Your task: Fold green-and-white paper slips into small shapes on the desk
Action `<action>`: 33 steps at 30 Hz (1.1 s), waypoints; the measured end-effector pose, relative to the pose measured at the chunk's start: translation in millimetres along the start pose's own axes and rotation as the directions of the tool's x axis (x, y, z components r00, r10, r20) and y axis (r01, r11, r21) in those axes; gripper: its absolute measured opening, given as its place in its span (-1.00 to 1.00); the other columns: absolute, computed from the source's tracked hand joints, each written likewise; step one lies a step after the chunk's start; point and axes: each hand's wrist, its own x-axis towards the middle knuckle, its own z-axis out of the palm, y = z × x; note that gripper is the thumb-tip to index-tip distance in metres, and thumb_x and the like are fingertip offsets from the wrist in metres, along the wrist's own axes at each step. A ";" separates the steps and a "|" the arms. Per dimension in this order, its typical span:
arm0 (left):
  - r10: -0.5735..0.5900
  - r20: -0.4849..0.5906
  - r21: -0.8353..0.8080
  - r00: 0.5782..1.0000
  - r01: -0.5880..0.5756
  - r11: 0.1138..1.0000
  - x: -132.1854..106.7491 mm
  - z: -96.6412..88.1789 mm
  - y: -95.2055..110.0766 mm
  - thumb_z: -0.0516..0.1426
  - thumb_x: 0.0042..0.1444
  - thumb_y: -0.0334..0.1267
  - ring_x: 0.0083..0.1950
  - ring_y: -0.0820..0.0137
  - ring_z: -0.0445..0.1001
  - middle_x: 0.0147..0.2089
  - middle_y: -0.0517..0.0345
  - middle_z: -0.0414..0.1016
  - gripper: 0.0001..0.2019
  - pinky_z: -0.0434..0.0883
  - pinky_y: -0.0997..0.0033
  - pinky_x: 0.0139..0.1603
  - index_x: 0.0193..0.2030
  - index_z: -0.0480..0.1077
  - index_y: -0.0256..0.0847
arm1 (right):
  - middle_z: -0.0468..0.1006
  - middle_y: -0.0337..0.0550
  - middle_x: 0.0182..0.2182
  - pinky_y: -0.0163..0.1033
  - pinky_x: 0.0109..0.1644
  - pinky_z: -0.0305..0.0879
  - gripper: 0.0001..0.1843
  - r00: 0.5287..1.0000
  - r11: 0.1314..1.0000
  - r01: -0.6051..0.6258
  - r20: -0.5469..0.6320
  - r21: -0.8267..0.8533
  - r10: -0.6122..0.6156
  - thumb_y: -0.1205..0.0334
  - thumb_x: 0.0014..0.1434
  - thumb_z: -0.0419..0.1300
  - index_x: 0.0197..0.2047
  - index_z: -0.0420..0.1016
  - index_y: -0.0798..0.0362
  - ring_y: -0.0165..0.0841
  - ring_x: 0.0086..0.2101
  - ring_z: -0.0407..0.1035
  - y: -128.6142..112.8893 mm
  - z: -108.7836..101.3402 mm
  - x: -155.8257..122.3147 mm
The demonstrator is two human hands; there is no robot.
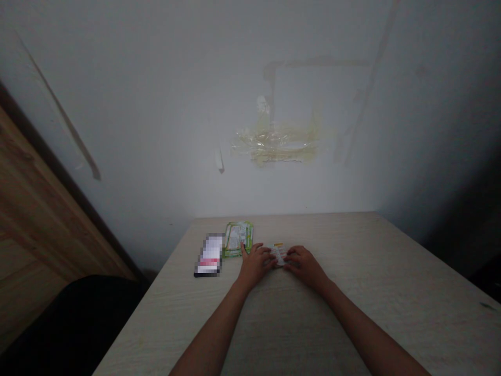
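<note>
A small white printed card or packet, with a yellow-orange strip along its far edge, is between my two hands at the table's middle. My left hand has its thumb and nearest fingers closed at the card's left edge, while its outer fingers spread away. At the right edge, my right hand curls its thumb and fingers in on the card. The fingertips partly cover both sides of it. Just beyond my left hand lies a stack of green-and-white printed packets or cards; one outer finger reaches its near corner.
A dark-edged phone, its screen pixelated, lies left of the green stack. The pale wooden table meets a white wall bearing peeling clear tape. A dark chair-like shape and a wooden panel stand at the left.
</note>
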 end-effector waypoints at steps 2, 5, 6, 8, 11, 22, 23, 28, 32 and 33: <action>0.002 0.004 -0.013 1.000 -0.002 1.000 0.7 0.6 -0.9 0.07 0.20 0.03 0.27 0.18 0.23 0.07 0.25 0.52 -0.77 -0.45 -0.42 0.29 -0.12 0.52 0.18 | 0.53 -0.04 -0.18 -0.08 0.02 0.30 -0.78 1.000 1.000 0.002 -0.004 -0.027 -0.002 0.10 0.10 0.29 -0.19 0.62 -0.04 -0.22 -0.13 0.37 -1.2 0.2 0.8; 0.007 0.012 -0.022 1.000 -0.007 1.000 0.9 -0.4 -1.1 0.05 0.23 0.02 0.27 0.19 0.23 0.06 0.24 0.52 -0.76 -0.43 -0.43 0.29 -0.13 0.52 0.17 | 0.53 -0.04 -0.23 -0.10 -0.01 0.30 -0.80 1.000 0.999 -0.005 -0.008 -0.047 0.004 0.08 0.14 0.26 -0.24 0.63 -0.02 -0.23 -0.16 0.38 -1.3 2.1 2.2; 0.007 0.012 -0.017 1.000 -0.007 1.000 0.8 -1.0 -0.7 0.05 0.22 0.02 0.27 0.19 0.23 0.06 0.23 0.52 -0.76 -0.41 -0.43 0.29 -0.13 0.52 0.17 | 0.53 -0.04 -0.24 -0.11 -0.02 0.30 -0.80 1.000 0.999 -0.007 -0.005 -0.050 0.006 0.08 0.15 0.24 -0.25 0.63 -0.02 -0.24 -0.17 0.38 -1.0 2.9 2.6; 0.012 0.009 -0.001 1.000 -0.012 1.000 0.1 -2.2 0.6 0.07 0.20 0.03 0.27 0.18 0.22 0.08 0.21 0.50 -0.76 -0.38 -0.42 0.30 -0.12 0.52 0.14 | 0.53 -0.04 -0.26 -0.12 -0.02 0.30 -0.78 1.000 0.998 -0.008 0.000 -0.056 0.008 0.09 0.19 0.19 -0.26 0.62 0.00 -0.24 -0.17 0.38 -0.5 4.3 2.9; 0.016 0.005 0.019 1.000 -0.016 1.000 -1.2 -2.3 2.2 0.11 0.15 0.08 0.27 0.15 0.21 0.11 0.19 0.47 -0.73 -0.36 -0.44 0.30 -0.10 0.50 0.12 | 0.53 -0.02 -0.22 -0.10 0.01 0.29 -0.76 1.000 0.997 -0.013 -0.014 -0.074 0.012 0.12 0.23 0.15 -0.21 0.61 0.01 -0.23 -0.14 0.38 -1.3 4.9 2.7; -0.128 -0.055 0.038 0.990 0.130 0.991 0.7 6.4 -1.7 0.23 0.01 0.04 0.33 0.09 0.14 0.31 -0.03 0.22 -0.28 -0.28 -0.40 0.34 0.30 0.12 -0.03 | 0.48 0.03 -0.07 -0.03 0.07 0.31 -0.35 0.973 0.980 -0.197 -0.112 0.033 0.199 0.32 0.20 0.03 0.35 0.05 0.04 -0.19 -0.08 0.38 -4.5 5.3 1.8; -0.132 -0.049 0.032 0.990 0.134 0.990 0.9 6.2 -2.1 0.23 0.00 0.04 0.32 0.09 0.15 0.30 -0.03 0.24 -0.31 -0.29 -0.40 0.34 0.27 0.17 -0.04 | 0.46 0.03 -0.03 -0.02 0.09 0.31 -0.29 0.968 0.976 -0.211 -0.127 0.048 0.215 0.34 0.18 0.03 0.38 -0.03 0.02 -0.19 -0.05 0.37 -2.3 5.9 1.4; -0.074 -0.022 0.027 0.997 0.075 0.997 -0.5 4.2 -2.2 0.22 0.04 0.00 0.33 0.07 0.13 0.22 0.15 0.35 -0.63 -0.33 -0.51 0.27 0.01 0.40 0.09 | 0.23 0.02 0.17 0.08 0.25 0.13 -0.45 0.971 0.985 -0.170 -0.170 -0.014 0.165 0.47 0.04 0.08 0.11 0.42 -0.02 -0.12 0.16 0.14 10.9 10.2 -1.4; -0.034 -0.032 0.039 0.999 0.035 0.999 -2.0 3.5 -0.5 0.16 0.12 -0.05 0.34 0.06 0.11 0.17 0.23 0.42 -0.75 -0.40 -0.56 0.24 -0.03 0.43 0.17 | 0.17 0.04 0.24 0.14 0.30 0.04 -0.58 0.975 0.987 -0.157 -0.164 -0.035 0.149 0.47 0.02 0.13 -0.04 0.54 0.03 -0.08 0.24 0.01 16.1 11.9 -3.4; -0.037 -0.037 0.039 0.999 0.039 0.998 -2.1 3.4 0.0 0.14 0.14 -0.06 0.34 0.07 0.12 0.15 0.23 0.44 -0.76 -0.41 -0.56 0.24 -0.03 0.44 0.17 | 0.17 0.03 0.25 0.15 0.30 0.03 -0.61 0.976 0.987 -0.155 -0.162 -0.039 0.147 0.46 0.03 0.14 -0.07 0.55 0.03 -0.07 0.25 0.00 16.2 11.7 -3.5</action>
